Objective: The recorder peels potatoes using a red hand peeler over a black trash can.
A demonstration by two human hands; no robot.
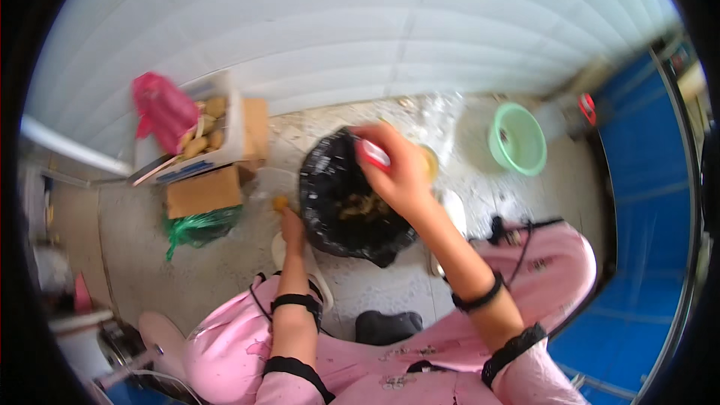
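Note:
A bin or bucket lined with a black plastic bag (pixel 320 202) stands before me, with brownish scraps (pixel 363 207) inside. My right hand (pixel 400 171) is over its right side, closed around a red-and-white handled tool (pixel 373 156) whose working end I cannot make out. Down at the left of the bag, my left hand (pixel 292 230) has its fingertips at a small orange-yellow object (pixel 279 203). Blur hides whether the fingers grip it. Partly behind my right hand is a yellowish round container (pixel 431 163).
To the left, a white box (pixel 233 118) holds several potatoes (pixel 211 124) and a pink mesh bag (pixel 169 104). A cardboard box (pixel 202 191) and green plastic bag (pixel 208 228) sit nearer. At right are a light-green basin (pixel 541 149) and blue panels (pixel 647 180). A pale wall (pixel 337 28) rises behind.

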